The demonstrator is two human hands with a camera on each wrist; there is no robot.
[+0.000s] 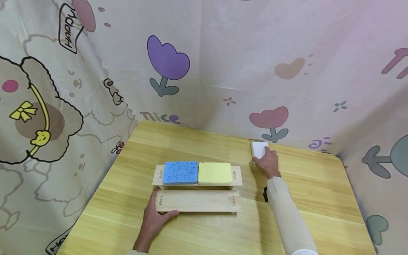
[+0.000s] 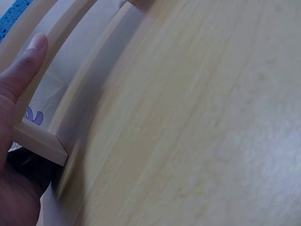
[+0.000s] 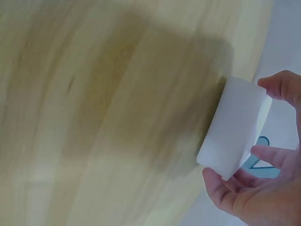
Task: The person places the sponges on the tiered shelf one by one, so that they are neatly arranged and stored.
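A two-tier wooden rack (image 1: 197, 201) stands on the table, its left end gripped by my left hand (image 1: 153, 216). The thumb lies along the front edge of the lower shelf; the fingers go behind the end and are partly hidden. On the upper shelf a blue sponge (image 1: 180, 173) and a pale yellow sponge (image 1: 215, 173) lie side by side. Toward the back edge of the table, my right hand (image 1: 269, 163) holds a white rectangular block (image 3: 233, 125) between thumb and fingers by its short ends. The block is close over the tabletop.
The wood-grain table (image 1: 306, 191) meets a hanging printed cloth (image 1: 216, 63) at the back and both sides. A small black object (image 1: 265, 194) shows beside the right sleeve (image 1: 288, 216), right of the rack.
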